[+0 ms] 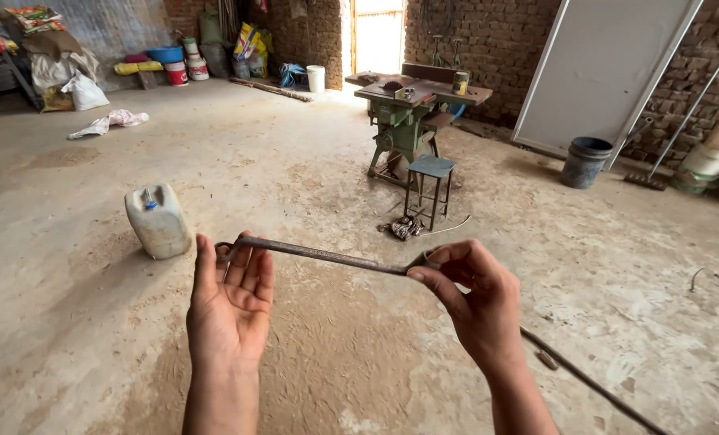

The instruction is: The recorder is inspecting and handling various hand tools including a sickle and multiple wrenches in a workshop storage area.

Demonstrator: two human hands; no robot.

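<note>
Fingers of the right hand [480,302] pinch one end of a long metal wrench [327,257], thumb and forefinger clamped on it at about four o'clock from the picture's middle. Across from it, at about eight o'clock, the left hand [230,302] lies open, palm up, its fingers together and straight, with the tool's other end resting across the fingertips rather than gripped. So the wrench spans the gap between both hands, nearly level, held up over the dusty concrete floor [335,362].

At nine o'clock from the left hand stands a pale plastic jerrycan [159,220]; at twelve o'clock, well apart, a blue stool [430,187] stands just before a green machine table [412,113].

By my reading the step in hand is steadying and inspecting the tool. Any further handling would call for the open left fingers to curl round their end, since only the right pinch truly secures it.
</note>
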